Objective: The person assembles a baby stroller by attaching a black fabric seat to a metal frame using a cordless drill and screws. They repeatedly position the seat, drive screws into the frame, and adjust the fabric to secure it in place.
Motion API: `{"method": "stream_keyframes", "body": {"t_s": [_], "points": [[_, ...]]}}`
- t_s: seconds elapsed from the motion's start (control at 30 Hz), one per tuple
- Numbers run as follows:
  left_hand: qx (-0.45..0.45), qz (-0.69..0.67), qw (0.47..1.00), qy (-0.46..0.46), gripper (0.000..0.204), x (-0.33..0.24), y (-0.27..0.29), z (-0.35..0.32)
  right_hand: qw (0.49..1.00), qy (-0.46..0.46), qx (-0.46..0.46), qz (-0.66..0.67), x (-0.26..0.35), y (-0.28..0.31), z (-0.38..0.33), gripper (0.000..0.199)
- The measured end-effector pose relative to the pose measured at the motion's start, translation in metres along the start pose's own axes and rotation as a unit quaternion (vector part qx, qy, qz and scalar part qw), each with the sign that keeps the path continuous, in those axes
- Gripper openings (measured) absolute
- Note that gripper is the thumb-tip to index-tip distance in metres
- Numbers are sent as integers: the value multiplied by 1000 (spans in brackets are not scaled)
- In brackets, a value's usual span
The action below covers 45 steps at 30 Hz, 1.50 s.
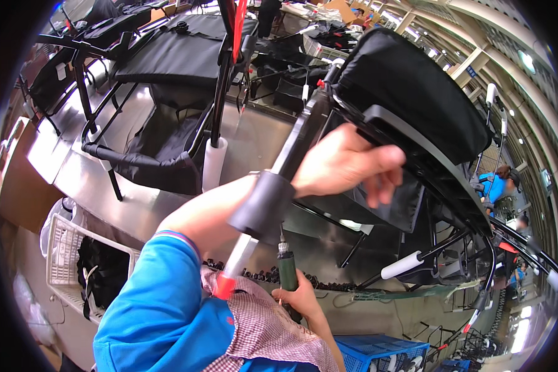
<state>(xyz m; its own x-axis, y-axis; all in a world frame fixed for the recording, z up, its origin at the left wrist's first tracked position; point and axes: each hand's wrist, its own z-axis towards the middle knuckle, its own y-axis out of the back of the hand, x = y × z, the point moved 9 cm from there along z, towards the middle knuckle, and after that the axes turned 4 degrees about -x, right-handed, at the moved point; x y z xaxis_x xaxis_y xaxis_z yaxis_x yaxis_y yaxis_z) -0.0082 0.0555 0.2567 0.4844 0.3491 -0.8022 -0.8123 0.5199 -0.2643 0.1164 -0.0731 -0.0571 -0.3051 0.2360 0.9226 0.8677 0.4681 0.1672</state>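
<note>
A black tubular frame with a padded black fabric panel (409, 93), like part of a stroller, fills the right and middle. One of its tubes (301, 133) slants down past my left forearm, carrying a thick black sleeve (263, 208) and ending in a red tip (225, 286). My left hand (353, 164), slightly blurred, reaches behind this tube beside the curved black bar (425, 152); its thumb and bent fingers are apart, with nothing visible in them. Low in the middle, my right hand (301, 297) grips a green power screwdriver (287, 270), its bit pointing up just beside the sleeve.
A second black fabric frame (167, 124) stands on the metal worktable (56, 155) at left. Below it is a white plastic basket (59, 260) with black parts. A blue crate (378, 350) sits at lower right. Several small black pieces line the table's near edge. Another person in blue (493, 185) is far right.
</note>
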Motion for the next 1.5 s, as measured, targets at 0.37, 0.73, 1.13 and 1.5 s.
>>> {"method": "stream_keyframes", "body": {"t_s": [0.37,0.73,1.13,1.5], "points": [[16,-224,974,-22,10,20,-128,-1,1000,0,14,-17,8,-13,-21,71],[-330,372,866,48,20,112,177,-16,999,15,-29,-43,2,0,-31,65],[-211,50,966,138,34,164,154,13,996,-1,-79,-51,16,-3,-30,55],[-341,245,893,-162,20,124,127,-20,996,23,-82,-22,24,4,-24,70]]}}
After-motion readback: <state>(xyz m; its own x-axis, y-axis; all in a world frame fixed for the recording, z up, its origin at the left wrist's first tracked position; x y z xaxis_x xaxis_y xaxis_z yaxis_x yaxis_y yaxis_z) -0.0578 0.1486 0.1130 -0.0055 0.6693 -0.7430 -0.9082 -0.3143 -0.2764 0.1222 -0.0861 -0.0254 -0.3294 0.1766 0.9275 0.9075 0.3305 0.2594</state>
